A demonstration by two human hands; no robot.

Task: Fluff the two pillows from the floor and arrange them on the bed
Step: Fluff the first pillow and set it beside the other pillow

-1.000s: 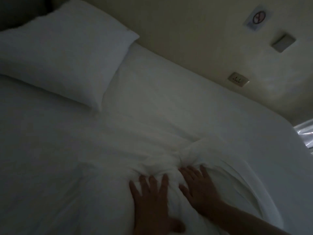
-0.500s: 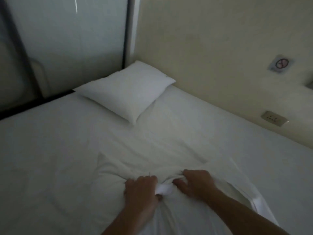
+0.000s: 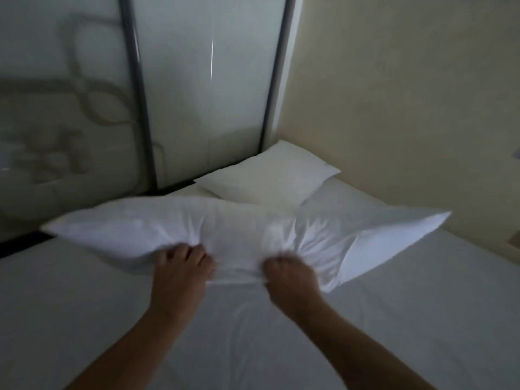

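Note:
A white pillow (image 3: 135, 229) is lifted above the bed (image 3: 422, 319), stretched sideways in front of me. My left hand (image 3: 183, 266) and my right hand (image 3: 289, 274) both clutch bunched fabric along its near edge, close together near the middle. A second white pillow (image 3: 270, 175) lies flat at the far corner of the bed, against the glass panel and the wall, partly hidden behind the raised one.
Frosted glass panels (image 3: 202, 94) with dark frames stand behind the head of the bed. A cream wall (image 3: 408, 94) runs along the bed's right side. The white sheet is wrinkled below my arms.
My hands went from pressing flat on the pillow to gripping its fabric and have lifted it off the sheet toward the bed's head. My view has tilted upward.

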